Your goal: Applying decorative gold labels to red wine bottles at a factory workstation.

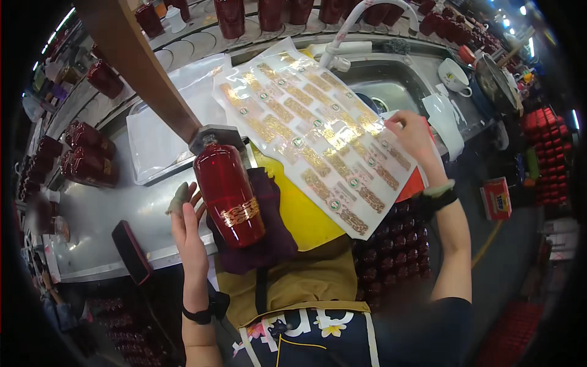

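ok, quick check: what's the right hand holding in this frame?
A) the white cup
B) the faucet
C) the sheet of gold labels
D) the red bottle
C: the right hand grips the edge of the clear sheet of gold labels, while the red bottle stands in front of the person beside the open left hand.

head cam | 1 view | looks steeply down, close over steel counter point(104, 214) and sink point(391, 79) | fisheye-bent edges
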A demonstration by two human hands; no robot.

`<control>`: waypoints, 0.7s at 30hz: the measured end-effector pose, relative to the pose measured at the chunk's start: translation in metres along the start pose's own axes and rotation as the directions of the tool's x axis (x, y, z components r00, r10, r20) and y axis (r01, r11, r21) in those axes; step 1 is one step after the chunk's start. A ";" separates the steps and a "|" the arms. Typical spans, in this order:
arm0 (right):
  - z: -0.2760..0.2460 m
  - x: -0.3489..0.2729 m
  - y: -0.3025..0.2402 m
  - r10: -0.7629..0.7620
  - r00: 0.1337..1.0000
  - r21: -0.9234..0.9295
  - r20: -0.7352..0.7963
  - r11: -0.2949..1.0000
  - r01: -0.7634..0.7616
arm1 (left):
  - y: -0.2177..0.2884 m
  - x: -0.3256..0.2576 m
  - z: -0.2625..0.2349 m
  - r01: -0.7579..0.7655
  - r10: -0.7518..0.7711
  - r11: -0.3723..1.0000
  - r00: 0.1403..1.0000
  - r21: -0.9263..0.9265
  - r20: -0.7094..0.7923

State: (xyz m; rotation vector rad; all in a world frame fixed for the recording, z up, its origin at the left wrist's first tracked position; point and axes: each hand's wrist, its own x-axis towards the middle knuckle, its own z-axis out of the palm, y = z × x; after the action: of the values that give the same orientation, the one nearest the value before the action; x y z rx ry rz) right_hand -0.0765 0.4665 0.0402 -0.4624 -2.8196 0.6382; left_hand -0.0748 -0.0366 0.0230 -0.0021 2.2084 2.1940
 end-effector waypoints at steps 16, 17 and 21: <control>-0.001 0.062 0.164 0.163 0.984 -0.054 0.067 0.986 -0.159 | -0.012 -0.018 0.000 0.027 -0.023 0.998 0.998 0.065 -0.054; 0.002 0.065 0.169 0.161 0.986 -0.060 0.048 0.986 -0.158 | -0.012 -0.019 -0.001 0.026 -0.022 0.998 0.998 0.058 -0.057; 0.009 0.070 0.167 0.226 0.958 -0.127 -0.176 0.960 -0.250 | -0.019 -0.031 -0.005 -0.087 0.088 0.996 0.996 0.023 -0.024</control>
State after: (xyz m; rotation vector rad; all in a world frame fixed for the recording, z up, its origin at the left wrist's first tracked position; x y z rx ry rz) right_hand -0.1015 0.6302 -0.0333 -0.8527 -2.6899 0.4123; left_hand -0.0432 -0.0424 0.0052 0.0696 2.2875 2.2254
